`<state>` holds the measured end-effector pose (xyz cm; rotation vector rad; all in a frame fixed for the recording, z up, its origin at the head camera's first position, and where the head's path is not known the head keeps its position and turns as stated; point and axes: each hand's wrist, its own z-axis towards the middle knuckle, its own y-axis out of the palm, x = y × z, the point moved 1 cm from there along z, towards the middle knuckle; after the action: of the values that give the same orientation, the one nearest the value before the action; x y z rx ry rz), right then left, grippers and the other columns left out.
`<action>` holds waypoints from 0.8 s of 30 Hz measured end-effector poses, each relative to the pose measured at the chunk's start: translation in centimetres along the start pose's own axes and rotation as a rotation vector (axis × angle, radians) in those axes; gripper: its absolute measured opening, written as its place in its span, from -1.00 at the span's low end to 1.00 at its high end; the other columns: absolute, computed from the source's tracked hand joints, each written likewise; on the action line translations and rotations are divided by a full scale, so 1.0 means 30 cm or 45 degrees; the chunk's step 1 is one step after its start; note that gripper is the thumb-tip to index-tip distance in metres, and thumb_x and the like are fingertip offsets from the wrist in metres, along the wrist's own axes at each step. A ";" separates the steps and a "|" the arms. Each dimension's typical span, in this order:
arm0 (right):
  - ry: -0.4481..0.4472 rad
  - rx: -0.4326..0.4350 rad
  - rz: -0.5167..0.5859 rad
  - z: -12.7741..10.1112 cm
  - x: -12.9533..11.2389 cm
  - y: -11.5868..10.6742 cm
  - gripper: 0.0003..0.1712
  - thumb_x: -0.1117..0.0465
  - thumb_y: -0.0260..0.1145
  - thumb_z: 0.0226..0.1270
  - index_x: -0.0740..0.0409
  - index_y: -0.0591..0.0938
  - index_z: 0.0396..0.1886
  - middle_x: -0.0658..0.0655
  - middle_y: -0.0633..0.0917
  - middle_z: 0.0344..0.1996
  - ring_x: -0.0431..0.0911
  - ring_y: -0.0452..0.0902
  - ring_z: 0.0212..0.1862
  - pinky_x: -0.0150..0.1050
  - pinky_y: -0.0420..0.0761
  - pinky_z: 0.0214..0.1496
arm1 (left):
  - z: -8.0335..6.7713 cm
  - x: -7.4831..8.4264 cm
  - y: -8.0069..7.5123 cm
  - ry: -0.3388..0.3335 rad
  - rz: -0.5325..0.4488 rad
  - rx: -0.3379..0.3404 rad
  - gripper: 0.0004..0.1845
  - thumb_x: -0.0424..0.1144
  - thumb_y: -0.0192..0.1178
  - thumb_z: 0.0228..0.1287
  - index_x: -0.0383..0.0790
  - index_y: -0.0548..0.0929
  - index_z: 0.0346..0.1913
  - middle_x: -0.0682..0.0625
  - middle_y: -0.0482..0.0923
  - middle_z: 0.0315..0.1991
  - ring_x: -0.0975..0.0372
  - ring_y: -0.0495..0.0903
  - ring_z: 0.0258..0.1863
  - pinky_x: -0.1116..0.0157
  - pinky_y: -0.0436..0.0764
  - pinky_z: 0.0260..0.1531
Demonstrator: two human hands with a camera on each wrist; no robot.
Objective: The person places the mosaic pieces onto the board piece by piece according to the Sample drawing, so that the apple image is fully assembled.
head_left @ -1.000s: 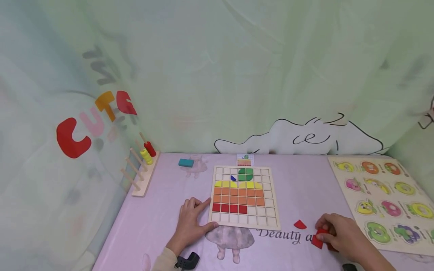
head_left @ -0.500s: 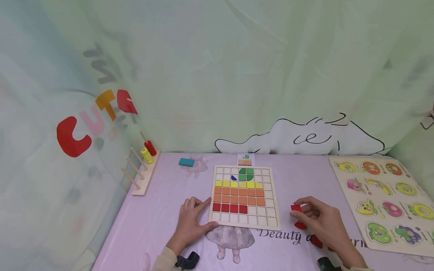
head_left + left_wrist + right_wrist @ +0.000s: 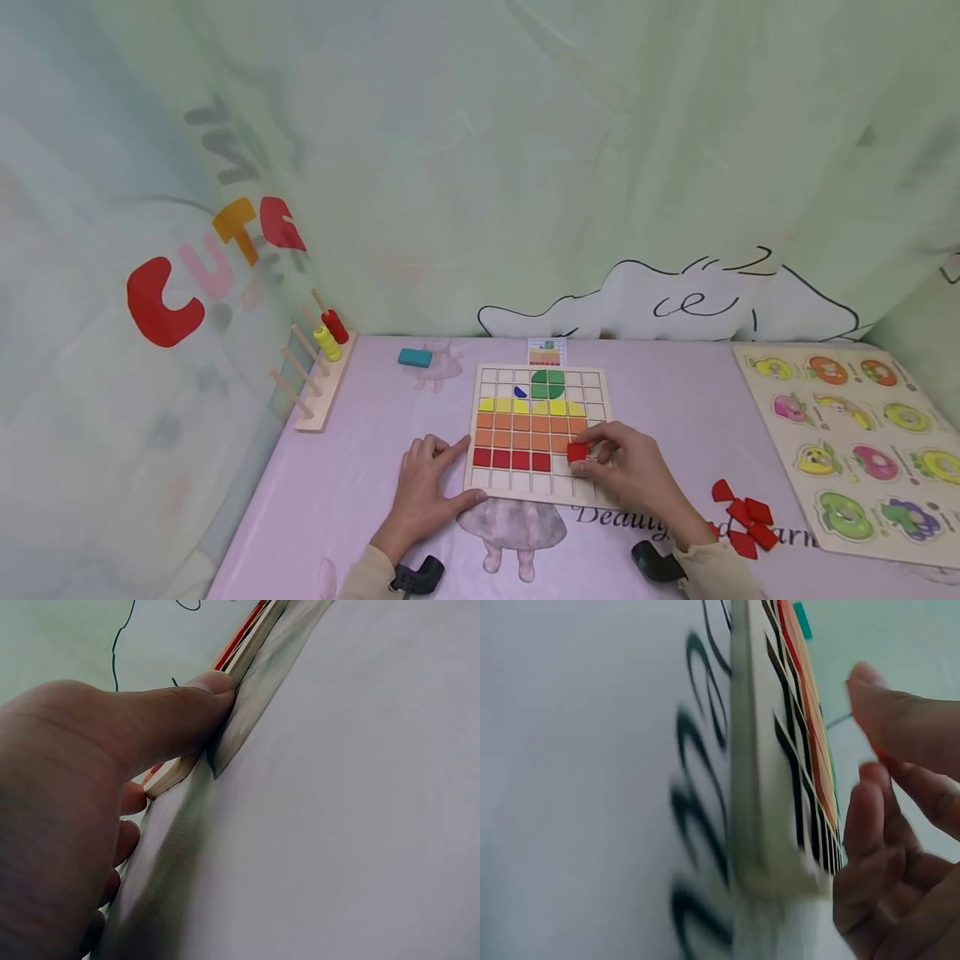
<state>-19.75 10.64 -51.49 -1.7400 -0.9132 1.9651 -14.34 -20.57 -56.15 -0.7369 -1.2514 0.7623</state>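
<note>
My right hand (image 3: 626,471): pinching a red tile (image 3: 577,452) over the grid board (image 3: 542,493), at the right end of the red row, where the next cell stands bare; my left hand (image 3: 427,487): flat, fingers relaxed, thumb against the board's near-left edge to steady it; spare red tiles (image 3: 745,523) at four o'clock; lilac printed tablecloth (image 3: 352,467); fruit puzzle (image 3: 847,450) at three; peg rack (image 3: 313,379) at ten; green curtain (image 3: 525,150) behind.

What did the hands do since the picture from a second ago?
The right hand picked a red square tile from the loose red pieces near the table's right edge and carried it left onto the grid board, beside the red row. The left hand stayed pressed against the board's left corner. The board did not move.
</note>
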 end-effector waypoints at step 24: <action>0.010 -0.059 -0.144 0.015 -0.027 0.042 -0.82 0.21 0.67 0.15 0.00 0.85 -0.25 -0.07 0.60 -0.44 -0.16 0.38 -0.38 -0.35 0.35 -0.35 | 0.000 0.001 -0.002 0.021 0.025 0.020 -0.13 0.21 0.63 -0.02 0.06 0.65 0.42 0.13 0.40 -0.11 0.31 0.24 -0.12 0.22 0.32 -0.07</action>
<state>-19.85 9.10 -51.71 -1.6804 -1.0387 1.8782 -14.32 -20.59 -56.08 -0.7418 -1.2235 0.7797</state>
